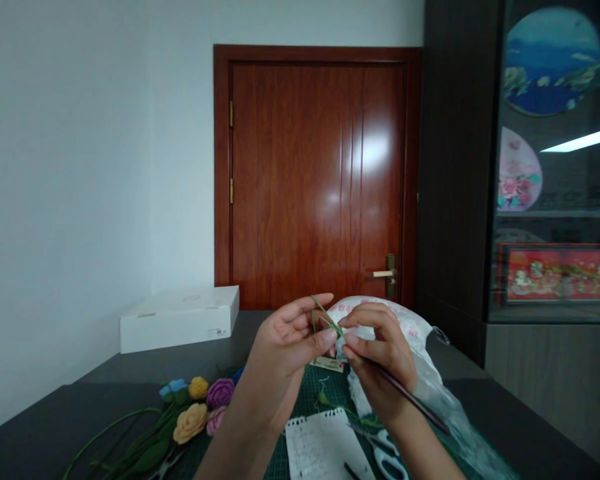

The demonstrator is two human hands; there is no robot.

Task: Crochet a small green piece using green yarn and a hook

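Observation:
Both my hands are raised over the dark table (pixel 55 433), close together. My left hand (pixel 290 340) has green yarn (pixel 325 319) looped over its fingers and pinches it at the thumb. My right hand (pixel 377 357) is closed on a thin dark crochet hook (pixel 410 399), whose tip meets the yarn between the two hands. The hook's handle slants down to the right past my wrist.
Crocheted flowers (pixel 195 403) with green stems lie at the left. A spiral notepad (pixel 325 443), scissors (pixel 387 460) and a green cutting mat (pixel 310 400) lie below my hands. A plastic bag (pixel 420 347) sits behind them, a white box (pixel 180 317) at the far left.

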